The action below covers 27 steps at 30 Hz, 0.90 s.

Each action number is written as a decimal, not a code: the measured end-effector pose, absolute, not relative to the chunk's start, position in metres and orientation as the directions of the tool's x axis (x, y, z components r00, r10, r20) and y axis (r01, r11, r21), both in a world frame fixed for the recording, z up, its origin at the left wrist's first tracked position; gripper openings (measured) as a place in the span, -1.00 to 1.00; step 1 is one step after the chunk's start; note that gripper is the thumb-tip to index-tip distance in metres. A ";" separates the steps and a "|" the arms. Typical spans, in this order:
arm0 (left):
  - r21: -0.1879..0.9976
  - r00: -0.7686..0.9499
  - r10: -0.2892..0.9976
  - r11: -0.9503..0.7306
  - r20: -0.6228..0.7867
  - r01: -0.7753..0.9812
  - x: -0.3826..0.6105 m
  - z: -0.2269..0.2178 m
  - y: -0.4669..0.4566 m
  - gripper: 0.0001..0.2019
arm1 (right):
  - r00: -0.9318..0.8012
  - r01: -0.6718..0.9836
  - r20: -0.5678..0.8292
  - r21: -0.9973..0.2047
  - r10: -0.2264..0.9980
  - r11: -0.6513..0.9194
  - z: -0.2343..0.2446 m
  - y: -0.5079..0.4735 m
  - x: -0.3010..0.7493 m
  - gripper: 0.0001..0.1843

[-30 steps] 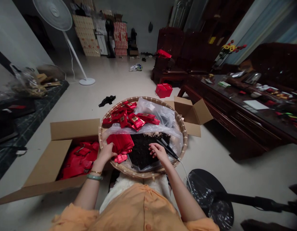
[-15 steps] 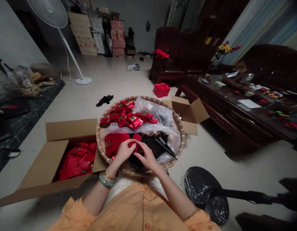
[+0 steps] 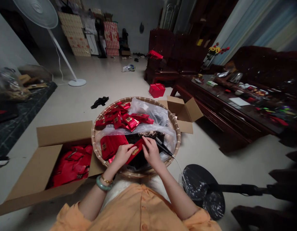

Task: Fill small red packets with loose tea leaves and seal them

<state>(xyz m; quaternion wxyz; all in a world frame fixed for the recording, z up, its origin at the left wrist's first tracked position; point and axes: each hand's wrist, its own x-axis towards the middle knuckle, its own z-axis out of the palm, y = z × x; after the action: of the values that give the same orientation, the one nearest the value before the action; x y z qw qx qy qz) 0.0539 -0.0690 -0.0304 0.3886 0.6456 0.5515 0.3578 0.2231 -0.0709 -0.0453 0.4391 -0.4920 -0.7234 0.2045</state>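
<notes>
1. The pale floor (image 3: 107, 80) of a long room carries the whole setup, centred on a round woven bamboo tray (image 3: 136, 98). A dark wood table (image 3: 211, 112) stands well off to the tray's right.
2. Left of the tray, an open brown cardboard carton (image 3: 64, 134) holds loose red foil packets (image 3: 71, 165). A smaller open cardboard carton (image 3: 183, 110) sits just past the tray's far right rim.
3. A clear plastic sheet (image 3: 150, 112) lines the tray, seemingly to keep dark loose tea (image 3: 135, 138) off the weave. The tea lies on the near side, apart from a heap of gold-labelled red sachets (image 3: 122, 120) on the far side.
4. A flat stack of red sachets (image 3: 111, 147) lies on the tray's left, within easy reach, while a black tong-shaped tool (image 3: 163, 147) with a white cord lies just beside the right hand (image 3: 150, 151).
5. Both forearms angle inward, bringing the hands together over the tea. The left hand (image 3: 123, 155) pinches the lower part of a tilted red foil sachet (image 3: 135, 151), and the right hand's fingertips (image 3: 146, 141) close on its upper end, apparently keeping it over the tea.
</notes>
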 end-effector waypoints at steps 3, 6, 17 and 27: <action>0.890 0.065 0.998 -0.047 0.020 0.454 0.058 -0.033 -0.069 -0.69 | -0.191 0.627 0.555 -0.565 0.810 0.536 -0.046 -0.073 0.221 -0.51; 0.872 0.059 0.998 -0.033 0.004 0.489 0.060 -0.036 -0.070 -0.60 | -0.187 0.632 0.610 -0.525 0.770 0.570 -0.049 -0.073 0.221 -0.55; 0.952 0.050 0.999 -0.030 0.016 0.306 0.070 -0.047 -0.077 -0.62 | -0.045 0.602 0.641 -0.595 0.766 0.533 -0.051 -0.077 0.220 -0.56; 0.974 -0.038 0.992 -0.114 0.124 0.198 0.075 -0.045 -0.085 -0.77 | -0.125 0.598 0.680 -0.530 0.723 0.602 -0.061 -0.084 0.220 -0.41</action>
<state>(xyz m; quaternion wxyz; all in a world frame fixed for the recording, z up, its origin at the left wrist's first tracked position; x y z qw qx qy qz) 0.0755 -0.0849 -0.0455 0.4049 0.5630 0.5282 0.4899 0.2196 -0.0842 -0.0606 0.4921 -0.4418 -0.7474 0.0634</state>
